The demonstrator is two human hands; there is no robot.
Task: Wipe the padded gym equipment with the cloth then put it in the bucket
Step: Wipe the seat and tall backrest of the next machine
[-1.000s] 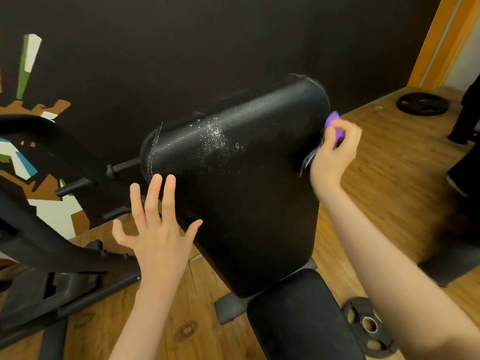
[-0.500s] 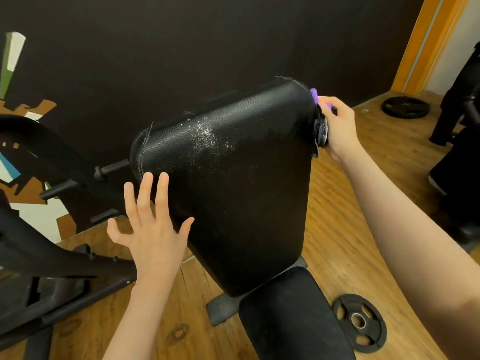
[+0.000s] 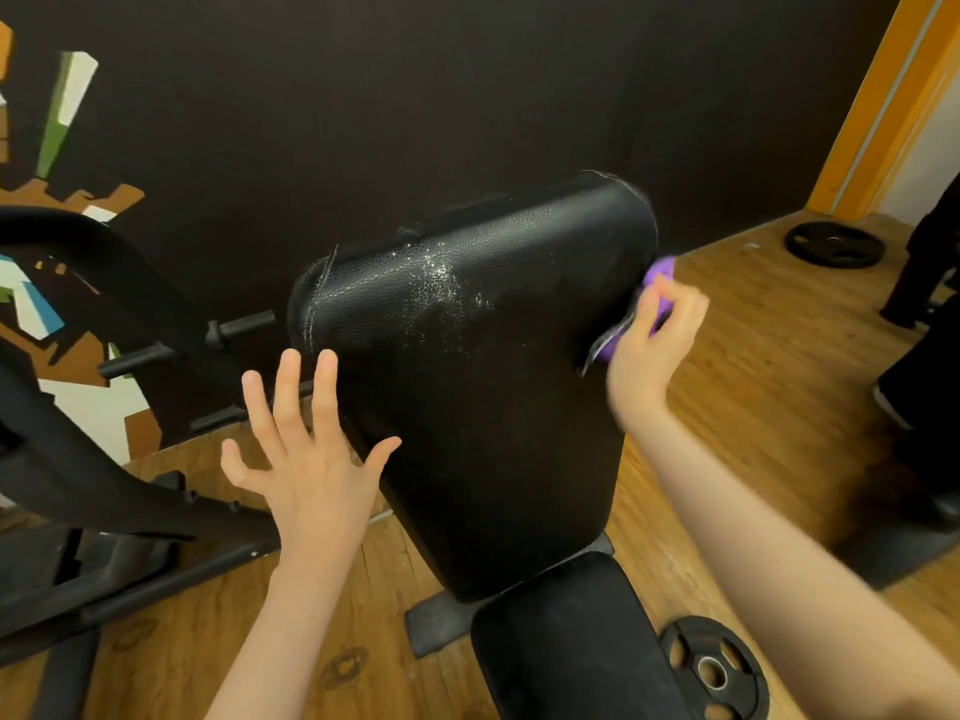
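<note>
- Wooden floor (image 3: pixel 753 356) and a dark wall (image 3: pixel 415 96) surround a black padded backrest (image 3: pixel 467 381), the landmark used below.
- Pinched in the curled fingers of the right hand (image 3: pixel 649 350), a purple cloth (image 3: pixel 660 288) is pressed against the backrest's right edge, near its top corner.
- At the backrest's lower left edge, the left hand (image 3: pixel 306 459) is spread, fingers apart, holding nothing.
- Soft, light and limp by the look of it, the cloth should bunch easily; a full-fist hold on the wad would suit wiping.
- Only small purple folds and a pale hem show.
- Shiny specks dot the backrest's upper face.
- No bucket is in view.
</note>
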